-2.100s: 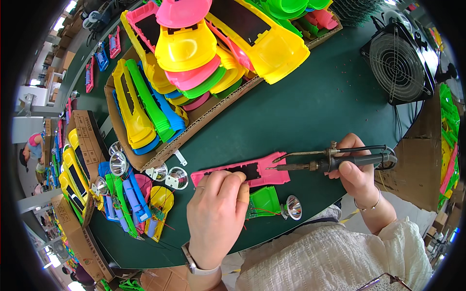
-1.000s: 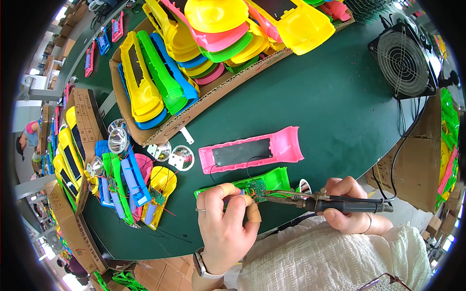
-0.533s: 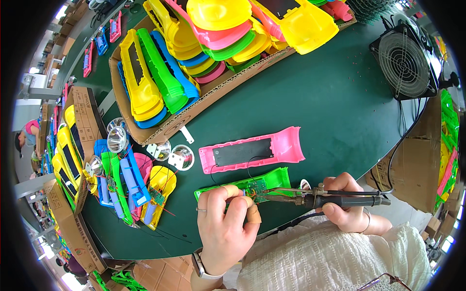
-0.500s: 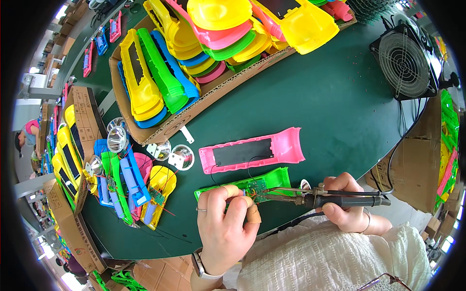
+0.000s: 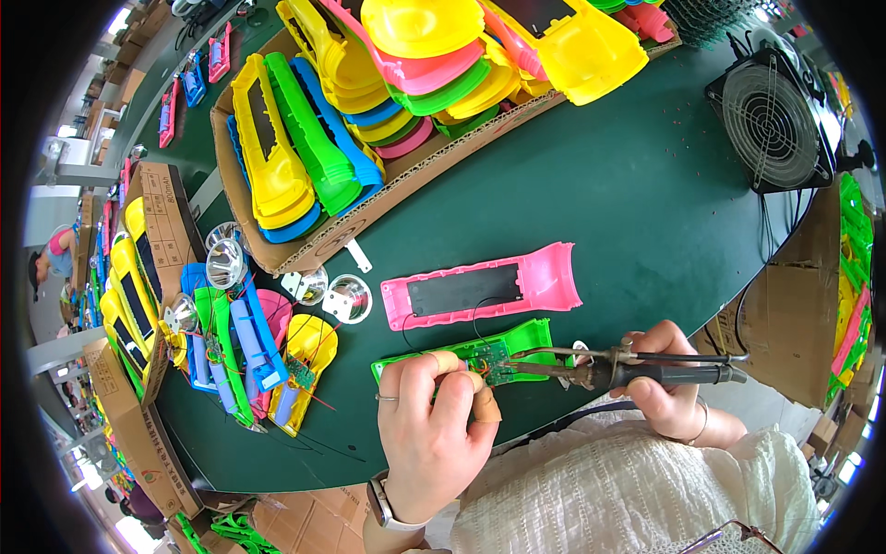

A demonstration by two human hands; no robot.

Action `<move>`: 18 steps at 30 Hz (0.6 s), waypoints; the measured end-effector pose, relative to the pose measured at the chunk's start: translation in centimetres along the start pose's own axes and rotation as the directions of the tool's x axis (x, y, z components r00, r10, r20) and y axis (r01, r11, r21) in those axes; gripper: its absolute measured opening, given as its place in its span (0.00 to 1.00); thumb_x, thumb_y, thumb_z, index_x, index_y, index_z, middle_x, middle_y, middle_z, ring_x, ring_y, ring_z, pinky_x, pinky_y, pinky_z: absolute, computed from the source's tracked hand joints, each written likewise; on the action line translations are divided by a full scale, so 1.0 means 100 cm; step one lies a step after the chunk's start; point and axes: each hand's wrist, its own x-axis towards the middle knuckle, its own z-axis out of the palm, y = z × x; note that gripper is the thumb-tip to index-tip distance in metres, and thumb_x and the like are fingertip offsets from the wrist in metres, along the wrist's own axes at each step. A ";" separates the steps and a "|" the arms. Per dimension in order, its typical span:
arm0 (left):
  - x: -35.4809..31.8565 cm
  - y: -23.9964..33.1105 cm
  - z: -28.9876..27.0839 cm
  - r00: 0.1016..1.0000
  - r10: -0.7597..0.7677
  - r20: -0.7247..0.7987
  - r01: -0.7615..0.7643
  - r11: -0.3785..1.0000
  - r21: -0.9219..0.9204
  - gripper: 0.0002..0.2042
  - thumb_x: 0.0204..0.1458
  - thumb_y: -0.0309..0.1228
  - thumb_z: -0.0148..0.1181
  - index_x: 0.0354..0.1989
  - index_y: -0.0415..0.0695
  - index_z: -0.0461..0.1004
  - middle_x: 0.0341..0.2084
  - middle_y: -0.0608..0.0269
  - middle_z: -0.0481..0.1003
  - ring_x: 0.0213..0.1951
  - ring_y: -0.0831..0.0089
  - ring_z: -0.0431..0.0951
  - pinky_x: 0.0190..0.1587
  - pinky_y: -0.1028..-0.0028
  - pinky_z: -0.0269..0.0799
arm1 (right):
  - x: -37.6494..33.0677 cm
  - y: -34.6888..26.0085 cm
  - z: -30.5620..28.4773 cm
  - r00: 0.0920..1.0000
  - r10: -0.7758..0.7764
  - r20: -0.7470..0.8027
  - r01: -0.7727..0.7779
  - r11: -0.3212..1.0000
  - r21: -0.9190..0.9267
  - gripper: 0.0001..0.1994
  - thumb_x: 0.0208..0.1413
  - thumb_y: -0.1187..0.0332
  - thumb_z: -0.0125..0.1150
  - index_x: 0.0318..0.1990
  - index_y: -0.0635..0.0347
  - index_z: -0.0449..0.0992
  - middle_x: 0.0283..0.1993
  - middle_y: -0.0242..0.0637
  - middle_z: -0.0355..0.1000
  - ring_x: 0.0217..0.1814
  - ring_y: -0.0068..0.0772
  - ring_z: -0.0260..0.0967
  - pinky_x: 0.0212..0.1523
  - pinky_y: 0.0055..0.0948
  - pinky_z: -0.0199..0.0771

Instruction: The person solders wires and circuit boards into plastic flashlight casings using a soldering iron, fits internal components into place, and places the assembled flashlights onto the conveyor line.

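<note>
My right hand point(image 5: 666, 383) grips a soldering iron point(image 5: 678, 373) that has a thin metal tube along its top. The iron points left, its tip at a small green circuit board point(image 5: 496, 361) inside a green plastic half-shell point(image 5: 532, 340). My left hand point(image 5: 432, 420), with finger cots on several fingertips, is closed in a pinch at the board's left side; what it pinches is hidden by the fingers. Just beyond lies a pink half-shell point(image 5: 551, 277) with a black panel point(image 5: 466, 290). Thin dark wires run from that panel toward the green shell.
A cardboard box point(image 5: 369, 214) of stacked coloured shells stands at the back. Left of my hands lie shiny reflector cups point(image 5: 348, 299) and a pile of wired shells point(image 5: 309, 346). A black fan point(image 5: 771, 120) stands at the far right, above a floor carton point(image 5: 784, 314).
The soldering iron has shifted slightly right in my right hand, its tip still at the board. My left hand stays almost in place.
</note>
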 end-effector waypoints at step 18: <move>0.005 -0.013 -0.005 0.998 0.062 -0.025 -0.064 0.987 -0.145 0.12 0.37 0.22 0.64 0.32 0.44 0.70 0.28 0.60 0.71 0.29 0.63 0.71 0.30 0.70 0.66 | 0.019 -0.005 -0.013 0.958 0.014 -0.285 0.024 0.991 0.128 0.21 0.47 0.56 0.63 0.35 0.61 0.61 0.26 0.35 0.67 0.23 0.18 0.63 0.24 0.16 0.61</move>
